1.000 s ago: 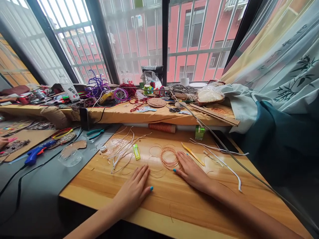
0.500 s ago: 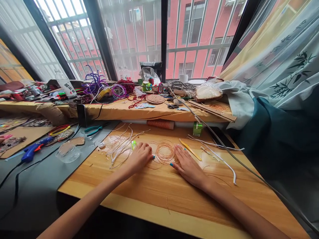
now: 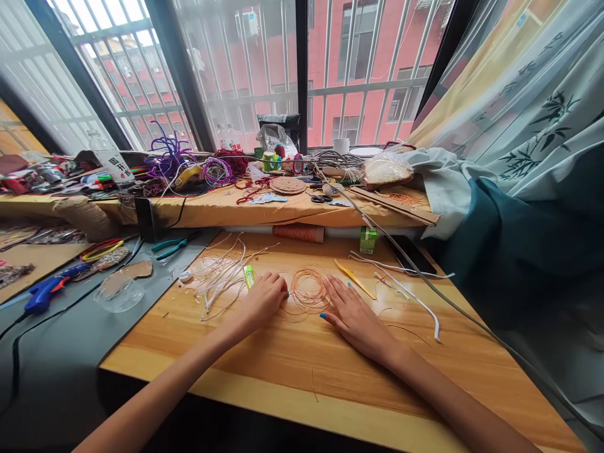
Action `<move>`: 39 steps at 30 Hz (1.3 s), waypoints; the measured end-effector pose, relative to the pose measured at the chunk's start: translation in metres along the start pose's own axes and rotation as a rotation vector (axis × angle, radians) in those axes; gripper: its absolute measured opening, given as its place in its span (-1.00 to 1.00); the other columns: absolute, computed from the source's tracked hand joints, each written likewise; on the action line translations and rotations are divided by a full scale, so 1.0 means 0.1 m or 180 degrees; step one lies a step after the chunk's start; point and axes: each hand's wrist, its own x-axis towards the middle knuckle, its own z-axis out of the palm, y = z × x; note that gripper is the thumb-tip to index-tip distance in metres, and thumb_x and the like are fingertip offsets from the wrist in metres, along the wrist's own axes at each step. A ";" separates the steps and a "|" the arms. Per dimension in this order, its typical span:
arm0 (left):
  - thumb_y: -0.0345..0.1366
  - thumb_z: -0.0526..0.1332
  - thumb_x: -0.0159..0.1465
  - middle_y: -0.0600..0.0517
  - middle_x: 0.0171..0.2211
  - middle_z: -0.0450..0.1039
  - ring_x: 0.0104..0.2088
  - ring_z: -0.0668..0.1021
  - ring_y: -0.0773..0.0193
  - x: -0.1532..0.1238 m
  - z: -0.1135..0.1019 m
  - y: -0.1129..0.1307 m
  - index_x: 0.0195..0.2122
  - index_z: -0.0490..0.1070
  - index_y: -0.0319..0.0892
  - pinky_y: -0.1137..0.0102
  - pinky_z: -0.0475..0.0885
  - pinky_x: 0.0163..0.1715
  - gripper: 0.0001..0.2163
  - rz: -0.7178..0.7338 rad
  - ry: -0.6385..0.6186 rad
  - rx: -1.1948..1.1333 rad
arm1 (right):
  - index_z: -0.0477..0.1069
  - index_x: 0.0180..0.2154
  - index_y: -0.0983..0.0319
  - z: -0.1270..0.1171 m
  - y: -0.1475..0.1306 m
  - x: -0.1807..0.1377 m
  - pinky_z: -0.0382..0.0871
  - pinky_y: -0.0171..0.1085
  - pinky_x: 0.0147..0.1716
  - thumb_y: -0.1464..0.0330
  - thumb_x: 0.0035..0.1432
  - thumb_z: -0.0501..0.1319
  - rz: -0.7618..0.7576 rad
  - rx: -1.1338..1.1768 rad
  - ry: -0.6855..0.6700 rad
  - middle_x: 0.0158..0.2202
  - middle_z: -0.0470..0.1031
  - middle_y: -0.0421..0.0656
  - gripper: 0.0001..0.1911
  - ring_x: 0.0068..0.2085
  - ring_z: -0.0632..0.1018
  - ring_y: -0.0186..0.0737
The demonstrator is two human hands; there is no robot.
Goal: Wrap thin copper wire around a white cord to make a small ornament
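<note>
Between left hand (image 3: 264, 299) and right hand (image 3: 350, 316), coppery coil (image 3: 309, 299), Chinese-lettered bottle (image 3: 114, 167) beyond

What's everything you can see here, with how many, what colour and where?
Round coil of thin cord: one, copper, middle of the wooden tabletop
Slim pointed tool: one, yellow, right of the coil
Soft cords: several, white, either side of the coil
Small rectangular item: one, green, left of the coil
Thread spool: one, orange, under the shelf
Small box: one, green, tabletop's back right
Pliers: one, teal handles, grey table at left
Glue gun: one, blue, grey table
Scissors: one, black, on the shelf
Other shelf clutter: uncountable, many colours, along the window
Curtains: layered, pale and teal, far right
Left hand: one, blue nails, beside the coil's left
Right hand: one, blue nails, at the coil's right edge
</note>
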 end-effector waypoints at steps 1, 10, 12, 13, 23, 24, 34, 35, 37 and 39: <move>-0.37 -0.03 0.17 -0.05 -0.32 0.37 -0.25 0.36 0.21 0.01 -0.01 0.01 -0.38 0.32 -0.24 0.33 0.26 -0.25 -0.84 -0.0056 0.0007 -0.0059 | -0.20 0.17 0.26 0.00 -0.01 -0.01 -0.11 -0.12 0.13 0.07 0.13 -0.23 0.0034 -0.0012 -0.0006 0.20 -0.22 -0.11 -0.36 0.19 -0.11 -0.24; -0.36 0.02 0.16 0.01 -0.38 0.40 -0.32 0.39 0.28 0.19 0.10 0.21 -0.40 0.32 -0.22 0.37 0.28 -0.27 -0.89 0.0214 0.0446 -0.0269 | -0.17 0.16 0.29 0.04 0.00 -0.03 -0.09 -0.10 0.12 0.05 0.10 -0.19 0.0107 0.0203 0.0006 0.18 -0.09 -0.05 -0.32 0.18 -0.03 -0.20; -0.34 0.03 0.16 -0.01 -0.36 0.39 -0.29 0.38 0.26 0.25 0.13 0.24 -0.41 0.33 -0.22 0.35 0.29 -0.26 -0.87 0.0429 0.0426 -0.0100 | -0.25 0.17 0.28 0.04 0.02 -0.05 -0.10 -0.12 0.13 0.07 0.10 -0.16 0.0165 0.0413 0.0126 0.20 -0.16 -0.07 -0.31 0.19 -0.07 -0.22; -0.32 0.02 0.17 -0.02 -0.35 0.38 -0.28 0.37 0.25 0.28 0.12 0.23 -0.41 0.34 -0.22 0.34 0.29 -0.25 -0.85 0.0452 0.0474 -0.0087 | -0.29 0.18 0.28 0.04 0.03 -0.06 -0.11 -0.12 0.13 0.07 0.10 -0.15 0.0214 0.0548 0.0174 0.20 -0.20 -0.06 -0.30 0.19 -0.10 -0.23; -0.10 -0.01 0.16 -0.34 0.10 -0.04 0.14 0.05 -0.01 -0.15 0.19 0.02 0.05 0.00 -0.39 0.12 0.11 0.04 -0.47 0.0428 -0.0190 -0.0297 | -0.13 0.15 0.23 0.19 0.14 0.15 -0.07 -0.05 0.11 0.23 0.06 -0.03 0.0735 0.1780 0.0867 0.16 -0.03 0.01 -0.38 0.16 0.03 -0.17; -0.14 -0.07 0.19 -0.33 0.11 -0.05 0.15 0.03 0.01 -0.16 0.28 0.08 0.05 -0.02 -0.39 0.11 0.09 0.05 -0.51 0.0362 -0.0095 -0.0349 | -0.11 0.14 0.26 0.22 0.14 0.19 -0.04 -0.06 0.10 0.26 0.06 -0.02 0.0645 0.1918 0.0814 0.16 -0.01 0.03 -0.38 0.16 0.05 -0.17; -0.10 -0.07 0.18 -0.31 0.14 -0.10 0.16 -0.03 0.04 0.06 0.44 0.14 0.08 -0.06 -0.39 0.13 0.02 0.09 -0.46 -0.0202 0.0730 -0.0414 | -0.18 0.16 0.29 0.05 0.13 -0.01 -0.10 -0.11 0.12 0.18 0.04 -0.01 0.0411 0.1216 0.0586 0.19 -0.11 -0.03 -0.30 0.18 -0.05 -0.21; -0.08 -0.07 0.17 -0.34 0.13 -0.08 0.16 -0.02 0.00 0.06 0.44 0.10 0.08 -0.04 -0.43 0.11 0.01 0.09 -0.44 -0.0326 0.0659 -0.0364 | -0.17 0.16 0.34 0.05 0.11 -0.01 -0.13 -0.12 0.13 0.14 0.02 -0.01 0.0348 0.0947 0.0477 0.19 -0.13 -0.02 -0.27 0.19 -0.08 -0.20; -0.05 -0.08 0.16 -0.37 0.11 -0.03 0.15 0.02 -0.02 0.08 0.45 0.05 0.07 -0.03 -0.47 0.11 0.00 0.08 -0.40 -0.0444 0.0475 -0.0391 | -0.14 0.15 0.42 0.06 0.04 0.02 -0.14 -0.13 0.13 0.08 0.01 -0.03 0.0328 0.0499 0.0277 0.19 -0.15 0.03 -0.22 0.19 -0.10 -0.16; -0.05 -0.08 0.16 -0.34 0.10 0.00 0.14 0.06 0.01 0.13 0.45 0.05 0.07 -0.01 -0.46 0.14 0.00 0.09 -0.41 -0.0390 0.0341 -0.0617 | -0.10 0.13 0.48 0.08 -0.01 0.11 -0.15 -0.13 0.13 0.08 0.06 -0.11 0.0404 0.0189 0.0099 0.18 -0.14 0.07 -0.25 0.18 -0.08 -0.12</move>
